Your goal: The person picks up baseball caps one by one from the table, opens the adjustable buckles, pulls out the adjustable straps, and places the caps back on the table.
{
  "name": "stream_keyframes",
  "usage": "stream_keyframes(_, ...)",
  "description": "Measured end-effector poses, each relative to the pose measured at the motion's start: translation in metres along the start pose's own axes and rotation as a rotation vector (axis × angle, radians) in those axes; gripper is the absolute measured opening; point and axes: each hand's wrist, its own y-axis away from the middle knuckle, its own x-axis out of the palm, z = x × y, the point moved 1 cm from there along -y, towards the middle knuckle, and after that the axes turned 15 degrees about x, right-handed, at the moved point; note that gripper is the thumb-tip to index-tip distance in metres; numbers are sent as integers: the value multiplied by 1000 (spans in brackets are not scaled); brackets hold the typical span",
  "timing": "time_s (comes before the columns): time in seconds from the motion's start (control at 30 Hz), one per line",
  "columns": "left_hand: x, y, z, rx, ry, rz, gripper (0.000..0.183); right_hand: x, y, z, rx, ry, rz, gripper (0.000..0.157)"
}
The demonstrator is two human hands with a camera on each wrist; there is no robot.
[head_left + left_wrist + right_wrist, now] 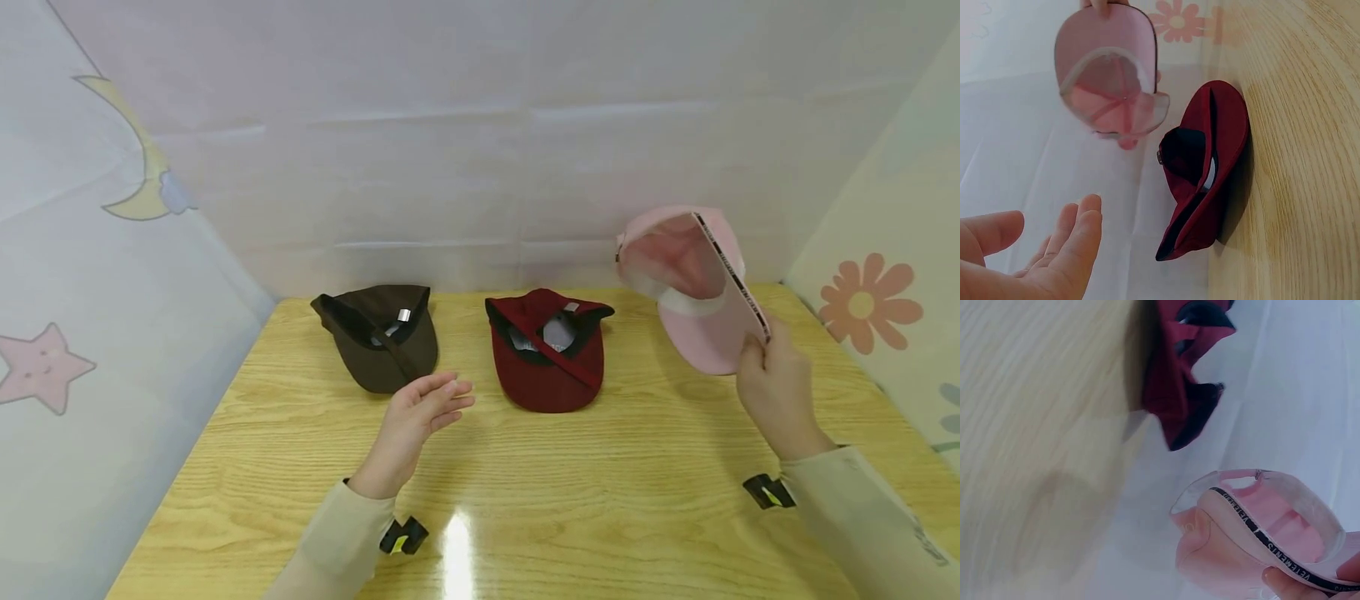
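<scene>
Above the table's right side, my right hand [780,392] pinches the brim of a pink baseball cap [675,258]. The cap is raised and tilted, its hollow inside showing; black trim with white lettering runs along the brim edge in the right wrist view. My left hand [420,425] is held over the table with fingers extended and nothing in it. Closest to that hand are a dark brown cap [420,333] and a dark red cap [547,392], both lying upturned with their insides and back straps showing.
The wooden table [525,500] has a white sheet wall [450,200] along its back edge. Printed side walls stand left and right, with a star [48,367] and a flower [862,304]. Black wrist devices [403,535] sit at both cuffs.
</scene>
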Motion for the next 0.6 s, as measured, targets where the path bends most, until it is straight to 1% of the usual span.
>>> stream_keyframes(0.1, 1, -1, 0, -3, 2, 1, 36, -3, 4, 9, -13, -27, -14, 32)
stream_keyframes(0.2, 1, -1, -1, 0, 0, -1, 36, -5, 8, 18, -22, -60, -7, 29)
stream_keyframes(0.37, 2, -1, -2, -1, 1, -2, 35, -7, 15, 31, -50, -97, -2, 32)
stream_keyframes(0.47, 2, -1, -3, -5, 2, -4, 34, -7, 18, 36, -71, -117, 10, 34)
stream_keyframes(0.6, 2, -1, -3, -3, 3, -5, 34, -7, 21, 40, -103, -151, 23, 32)
